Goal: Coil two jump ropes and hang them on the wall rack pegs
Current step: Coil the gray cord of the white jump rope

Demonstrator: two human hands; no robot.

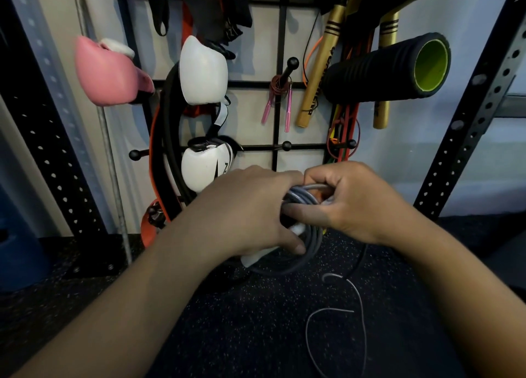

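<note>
The left hand (pixel 250 207) curls round the gathered loops of the grey jump rope (pixel 306 244) and its white handle (pixel 256 256), while the right hand (pixel 355 201) pinches the top strands just beside it. The coil hangs below both hands, its loose tail (pixel 336 315) trailing on the floor — winding looks unfinished. The free peg (pixel 286 145) sits just above the knuckles, about equally near both hands; a pink-handled rope (pixel 280 98) already hangs on a higher peg.

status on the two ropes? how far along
Done: pink-handled rope hangs coiled on a rack peg. In hand: left hand and right hand grip the grey rope coil; its tail trails on the floor. Left: finish coiling and hang it, perhaps on the free peg.
</note>
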